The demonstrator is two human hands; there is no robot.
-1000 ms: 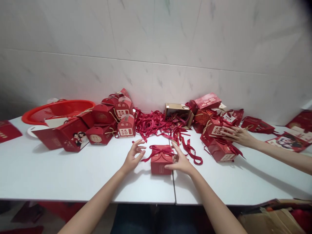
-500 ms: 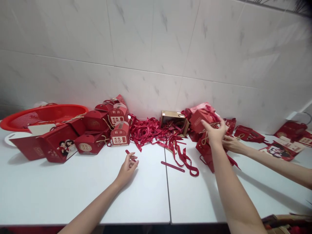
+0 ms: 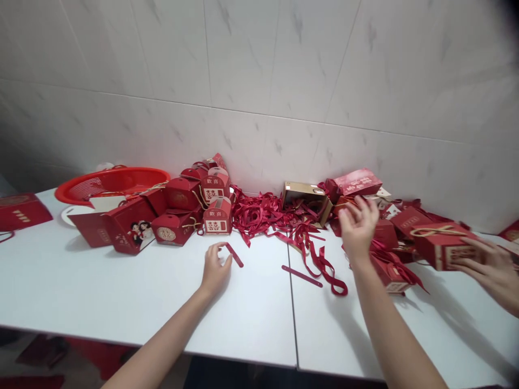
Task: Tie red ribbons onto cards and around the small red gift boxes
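Between the thumb and forefinger of my left hand (image 3: 215, 268) is a short, narrow red strap (image 3: 234, 255), its length sticking out to the right just above the table. A similar red strap (image 3: 302, 276) with small holes near its ends lies flat across the seam between the tabletops. My right hand (image 3: 359, 228) is raised, slightly blurred, its fingers apart and nothing visible in them. It is nearest to a pile of red gift boxes, one of them with a ribbon (image 3: 391, 273) on it. Several loose red ribbons (image 3: 259, 213) lie heaped in the middle.
Another person's hand (image 3: 488, 267) grips a red gift box (image 3: 441, 243) with a cord at the right. An open cardboard box (image 3: 303, 189) stands by the wall. On the left are stacked red boxes (image 3: 182, 193) and a red plastic basket (image 3: 152, 175).
My right hand has let go of the red box it was at. The other person's hand has a box farther right. The left hand's strap now shows more fully. The view has shifted left.
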